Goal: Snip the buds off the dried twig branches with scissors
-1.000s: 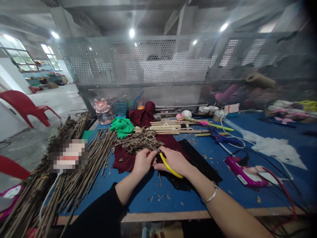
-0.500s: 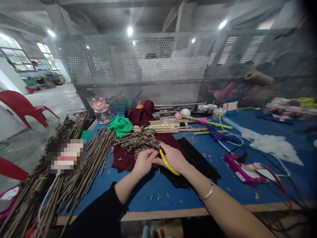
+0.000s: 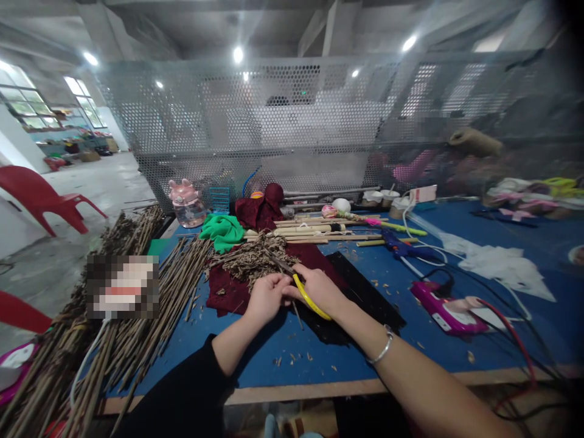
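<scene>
My right hand (image 3: 322, 291) is closed on yellow-handled scissors (image 3: 312, 302), whose dark blades point up and left. Close against it, my left hand (image 3: 266, 297) pinches a thin dried stem (image 3: 298, 315); the stem's lower end sticks out below the fingers. Where the fingers meet, the grip on the stem is partly hidden. Just beyond both hands, a heap of dried, curled plant pieces (image 3: 249, 258) lies on a dark red cloth (image 3: 221, 302). Black sheeting (image 3: 369, 304) lies under and beside my right hand.
Long dried stalks (image 3: 150, 316) cover the left side of the blue table (image 3: 255, 371). A green cloth (image 3: 222, 232), bamboo sticks (image 3: 310, 230) and a pink-topped bottle (image 3: 188, 204) stand or lie behind. A blue glue gun (image 3: 401, 246), purple power strip (image 3: 449, 313) and cables lie right.
The lower end of the thin stem has swung slightly to the right. Both hands stay nearly in place, still holding the stem and the scissors.
</scene>
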Available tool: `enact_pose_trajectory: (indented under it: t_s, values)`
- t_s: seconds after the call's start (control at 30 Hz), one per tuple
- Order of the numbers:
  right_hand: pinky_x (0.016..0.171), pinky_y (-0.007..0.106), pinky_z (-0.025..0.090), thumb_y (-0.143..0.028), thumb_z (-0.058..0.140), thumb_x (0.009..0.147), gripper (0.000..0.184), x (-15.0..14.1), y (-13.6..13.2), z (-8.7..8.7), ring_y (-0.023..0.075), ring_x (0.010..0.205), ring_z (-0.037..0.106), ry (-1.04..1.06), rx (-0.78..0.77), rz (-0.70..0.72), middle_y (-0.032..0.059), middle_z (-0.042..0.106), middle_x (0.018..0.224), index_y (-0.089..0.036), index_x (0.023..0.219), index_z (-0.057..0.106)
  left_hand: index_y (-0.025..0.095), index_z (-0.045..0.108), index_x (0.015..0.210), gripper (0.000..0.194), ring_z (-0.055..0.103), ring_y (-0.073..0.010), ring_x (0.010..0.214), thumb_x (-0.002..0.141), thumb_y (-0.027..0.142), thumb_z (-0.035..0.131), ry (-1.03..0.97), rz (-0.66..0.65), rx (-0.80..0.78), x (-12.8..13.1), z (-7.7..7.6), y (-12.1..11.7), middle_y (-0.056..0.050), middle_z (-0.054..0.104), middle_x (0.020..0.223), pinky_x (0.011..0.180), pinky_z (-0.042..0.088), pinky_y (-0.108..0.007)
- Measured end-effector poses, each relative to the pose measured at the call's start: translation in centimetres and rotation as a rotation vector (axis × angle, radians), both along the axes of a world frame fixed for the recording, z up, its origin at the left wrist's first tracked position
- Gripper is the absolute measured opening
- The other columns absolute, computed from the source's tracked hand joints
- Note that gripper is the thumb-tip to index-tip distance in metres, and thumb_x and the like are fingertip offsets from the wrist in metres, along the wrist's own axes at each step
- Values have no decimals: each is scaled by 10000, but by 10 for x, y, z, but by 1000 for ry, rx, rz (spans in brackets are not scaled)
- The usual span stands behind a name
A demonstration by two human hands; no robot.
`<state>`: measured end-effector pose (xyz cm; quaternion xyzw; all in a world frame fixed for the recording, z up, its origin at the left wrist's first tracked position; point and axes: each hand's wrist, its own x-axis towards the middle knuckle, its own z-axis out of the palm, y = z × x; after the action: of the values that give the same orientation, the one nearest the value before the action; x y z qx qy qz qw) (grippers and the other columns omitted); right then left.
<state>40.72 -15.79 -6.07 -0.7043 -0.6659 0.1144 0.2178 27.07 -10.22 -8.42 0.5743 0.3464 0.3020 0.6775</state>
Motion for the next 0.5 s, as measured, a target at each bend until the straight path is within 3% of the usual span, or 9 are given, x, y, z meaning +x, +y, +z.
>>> enact_pose_trajectory:
  t_s: [0.13, 0.37, 0.5]
  values:
    - [508, 224, 318, -588, 451, 789, 398, -2, 0, 0, 189, 602, 603, -55, -23, -14, 36, 618, 659, -230, 927, 559, 139, 568, 666, 317, 449, -64, 433, 687, 454, 585, -5, -3, 1, -1, -5, 3, 35, 515, 515, 449, 412, -194]
    - [679, 292, 402, -627, 564, 686, 591, -6, 0, -4, 232, 873, 582, -142, 70, 40, 101, 594, 943, -188, 1070, 463, 124, 607, 653, 286, 487, -87, 495, 710, 403, 581, 60, 85, 231, -5, -1, 6, -18, 609, 592, 484, 373, -199]
    - [768, 347, 408, -626, 601, 648, 638, -6, 2, -9, 251, 939, 544, -141, 112, 43, 116, 567, 956, -171, 1073, 459, 122, 612, 640, 293, 473, -91, 497, 709, 405, 582, 99, 96, 293, -6, 1, 5, -14, 597, 574, 490, 361, -204]
